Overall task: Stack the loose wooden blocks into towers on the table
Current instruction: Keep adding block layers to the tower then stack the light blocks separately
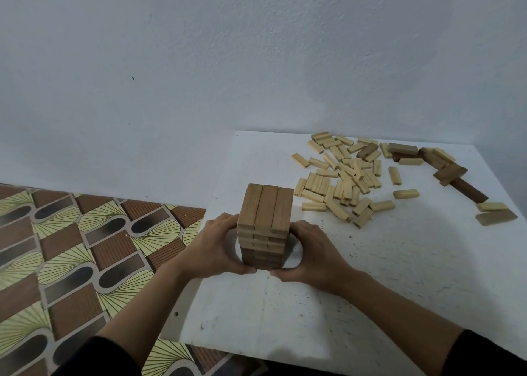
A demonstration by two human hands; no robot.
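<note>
Gripping grainy, square-sided wooden tower (266,210) between left hand (216,250) and right hand (316,253) on speckled white desk (370,284); pale oblong blocks (342,176) beyond.

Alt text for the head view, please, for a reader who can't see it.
The left hand and right hand clasp a block tower from both sides near the table's left edge. Loose blocks lie scattered at the table's far right, near a wall.

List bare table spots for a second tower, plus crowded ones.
Bare table: front strip along the near edge; right of the right hand, nearer than the pale block pile; back-left corner behind the tower. Crowded: back right, pale block pile and dark blocks.
</note>
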